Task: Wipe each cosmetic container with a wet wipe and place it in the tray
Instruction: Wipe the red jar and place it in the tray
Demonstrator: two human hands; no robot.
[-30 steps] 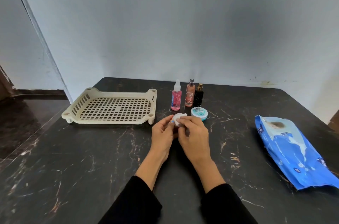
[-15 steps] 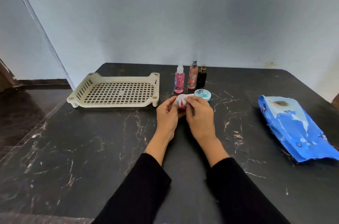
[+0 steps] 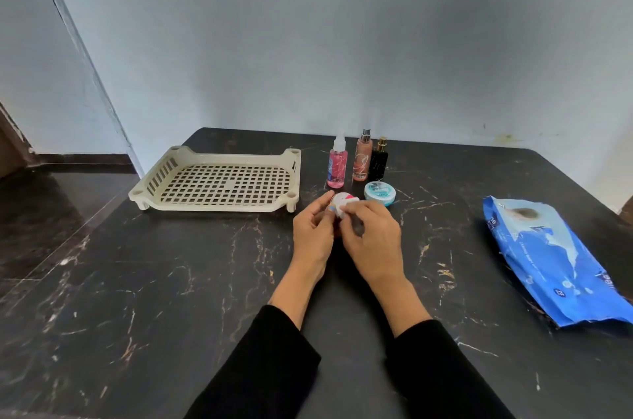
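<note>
My left hand (image 3: 313,230) grips a small round white container with a red mark (image 3: 339,201) just above the dark table. My right hand (image 3: 371,237) pinches a white wet wipe (image 3: 350,204) against that container. Behind the hands lies a flat turquoise jar (image 3: 380,193). Further back three bottles stand in a row: a pink spray bottle (image 3: 337,167), a peach spray bottle (image 3: 362,162) and a black bottle with a gold cap (image 3: 378,161). The cream slotted tray (image 3: 156,178) sits to the left with nothing in it.
A blue wet-wipe pack (image 3: 551,261) lies at the table's right side. The black marble table (image 3: 171,298) ends at a grey wall behind the bottles and drops off on the left toward a dark floor (image 3: 44,206).
The view has tilted up slightly, so everything sits lower in frame. My hands have turned the small container and the wipe has shifted across it, showing its red mark.
</note>
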